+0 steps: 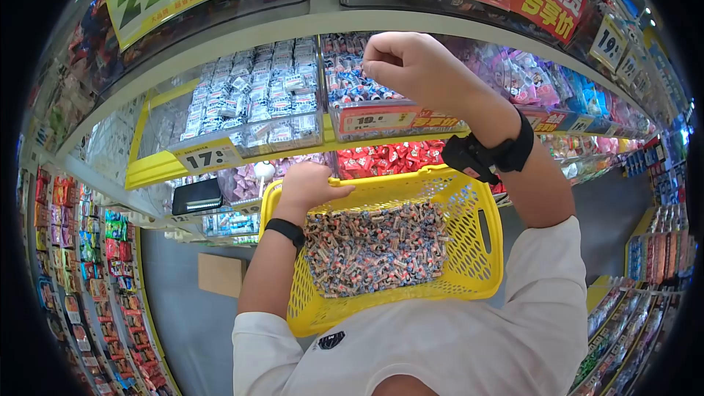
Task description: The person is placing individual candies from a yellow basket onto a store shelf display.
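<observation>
A yellow plastic basket (pixel 469 279) rests against my front, its bottom covered with many small wrapped candies (pixel 378 249). My left hand (pixel 312 189) grips the basket's far rim near its left corner, thumb pointing right along the edge. Up at the shelf, my right hand (pixel 411 66) is raised over a clear bin of blue, white and red wrapped candies (pixel 352 77). Its fingers are curled closed, and whatever lies inside them is hidden. Dark bands circle both wrists.
Left of that bin is one of white-wrapped candies (pixel 253 92) with a price tag (pixel 209 159). Red-wrapped candies (pixel 378 160) fill a lower bin. A shelf edge (pixel 323 23) crosses above my hands. A cardboard piece (pixel 220 274) lies on the floor; racks of packets (pixel 95 271) stand left.
</observation>
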Available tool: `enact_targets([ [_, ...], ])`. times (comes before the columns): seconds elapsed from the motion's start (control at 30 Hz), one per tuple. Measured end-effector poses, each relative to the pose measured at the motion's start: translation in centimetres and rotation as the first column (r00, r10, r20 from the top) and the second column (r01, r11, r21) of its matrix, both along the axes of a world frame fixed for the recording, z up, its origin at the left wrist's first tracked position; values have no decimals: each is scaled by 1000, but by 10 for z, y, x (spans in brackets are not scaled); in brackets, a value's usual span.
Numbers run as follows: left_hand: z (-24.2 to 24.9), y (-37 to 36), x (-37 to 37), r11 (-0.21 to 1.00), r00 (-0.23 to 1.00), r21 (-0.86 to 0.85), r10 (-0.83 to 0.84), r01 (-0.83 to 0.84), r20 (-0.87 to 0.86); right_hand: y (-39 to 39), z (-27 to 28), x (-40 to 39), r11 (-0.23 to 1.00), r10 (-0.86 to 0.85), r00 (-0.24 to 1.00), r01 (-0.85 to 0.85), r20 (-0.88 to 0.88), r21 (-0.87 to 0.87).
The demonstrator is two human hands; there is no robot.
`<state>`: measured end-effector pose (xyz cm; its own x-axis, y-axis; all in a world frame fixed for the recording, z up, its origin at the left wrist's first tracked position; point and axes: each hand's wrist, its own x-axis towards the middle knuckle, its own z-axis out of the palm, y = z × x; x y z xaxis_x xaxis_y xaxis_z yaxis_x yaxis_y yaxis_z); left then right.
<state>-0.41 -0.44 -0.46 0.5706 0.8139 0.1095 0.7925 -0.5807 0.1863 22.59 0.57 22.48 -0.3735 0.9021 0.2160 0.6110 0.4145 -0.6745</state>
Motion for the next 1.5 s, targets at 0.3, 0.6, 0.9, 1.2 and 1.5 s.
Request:
enact_targets([
  [0.3,0,1,1,1000,1000,-24,9,-9,2,-82,-29,4,960,200,980,-194,-11,204],
  [0.6,1,2,2,998,998,-57,21,-24,-61,-97,-168,4,939,276,941,-221,195,-263],
  [0.9,4,0,2,998,998,-57,20,-23,-51,-108,-304,-4,856,328,916,-186,229,-482],
  [1.2,0,2,1,1000,1000,-20,11,-12,-26,-126,-349,-14,870,344,913,-222,220,-441],
  [1.5,1,0,1,999,999,-39,19,-21,-40,-132,-348,-28,885,326,900,-183,289,-429],
])
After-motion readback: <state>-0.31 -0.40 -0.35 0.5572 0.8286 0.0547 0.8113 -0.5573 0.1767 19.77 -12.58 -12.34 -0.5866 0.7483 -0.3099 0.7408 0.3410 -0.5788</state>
